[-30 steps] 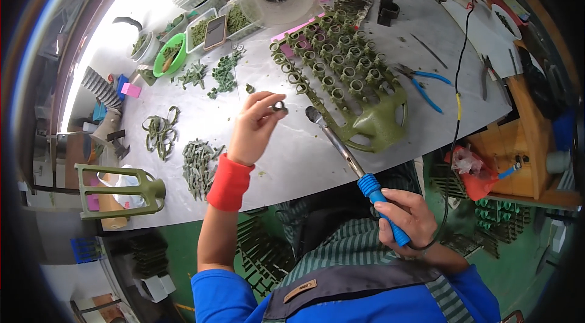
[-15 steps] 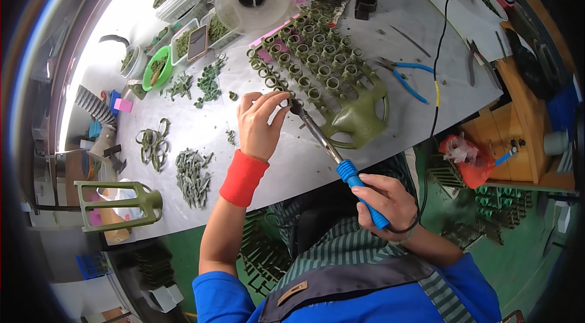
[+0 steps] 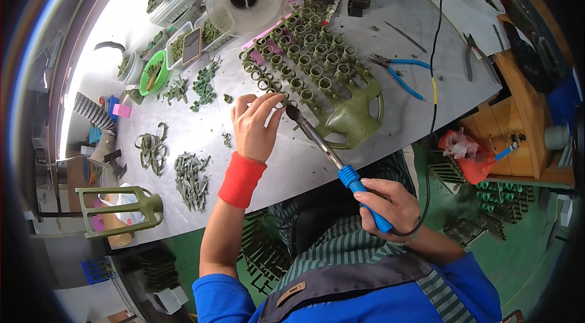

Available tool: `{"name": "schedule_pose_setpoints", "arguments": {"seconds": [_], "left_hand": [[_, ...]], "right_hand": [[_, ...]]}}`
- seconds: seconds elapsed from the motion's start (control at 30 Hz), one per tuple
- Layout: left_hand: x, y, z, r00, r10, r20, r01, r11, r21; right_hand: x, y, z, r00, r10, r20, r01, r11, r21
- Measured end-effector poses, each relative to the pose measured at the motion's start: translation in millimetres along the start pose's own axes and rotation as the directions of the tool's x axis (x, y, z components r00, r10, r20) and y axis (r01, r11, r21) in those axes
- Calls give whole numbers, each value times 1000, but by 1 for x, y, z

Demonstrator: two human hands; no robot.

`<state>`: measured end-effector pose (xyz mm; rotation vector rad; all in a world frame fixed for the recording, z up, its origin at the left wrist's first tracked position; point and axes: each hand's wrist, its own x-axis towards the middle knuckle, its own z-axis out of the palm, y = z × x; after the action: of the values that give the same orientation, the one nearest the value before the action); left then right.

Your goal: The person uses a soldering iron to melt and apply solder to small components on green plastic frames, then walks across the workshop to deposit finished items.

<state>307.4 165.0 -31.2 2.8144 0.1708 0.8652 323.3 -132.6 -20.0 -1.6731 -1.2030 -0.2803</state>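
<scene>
A soldering iron (image 3: pixel 329 151) with a blue grip and a metal shaft is in my right hand (image 3: pixel 395 208), fingers wrapped round the grip. Its dark flat tip comes close to the fingertips of my left hand (image 3: pixel 253 131), beside a green rack of rings (image 3: pixel 317 70). My left thumb and forefinger are pinched at a small green ring (image 3: pixel 284 99) at the rack's near left edge. Whether the tip touches it I cannot tell. Several rings stand in rows on the rack, which ends in a broad green frame (image 3: pixel 350 117) nearest me.
Loose green pieces (image 3: pixel 191 182) and thin green loops (image 3: pixel 152 147) lie left on the grey table. Behind them stand a green bowl (image 3: pixel 153 73), a phone (image 3: pixel 192 46) and a clear round container (image 3: pixel 246 12). Blue-handled pliers (image 3: pixel 402 73) lie right, near the iron's cord (image 3: pixel 434 79).
The tabletop things sit slightly farther left in view. Both hands keep nearly the same pose, with the iron's tip still beside my left fingertips.
</scene>
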Motion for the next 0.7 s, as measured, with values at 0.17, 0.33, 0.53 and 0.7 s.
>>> {"name": "schedule_pose_setpoints", "arguments": {"seconds": [0.17,0.33,0.53,0.7], "left_hand": [[1,3,-6,999,30,34,-32,999,36],[5,-39,-28,950,-309,38,299,875,-380],[9,-22,-30,993,73,95,-58,986,-154],[15,-12,-18,976,106,192,-87,991,-104]], "right_hand": [[-7,-6,-17,998,28,52,-28,1000,1],[-11,-11,-22,999,28,38,-28,999,17],[-14,-11,-26,997,36,73,-38,999,33],[-14,-14,-30,996,37,86,-40,999,32]]}}
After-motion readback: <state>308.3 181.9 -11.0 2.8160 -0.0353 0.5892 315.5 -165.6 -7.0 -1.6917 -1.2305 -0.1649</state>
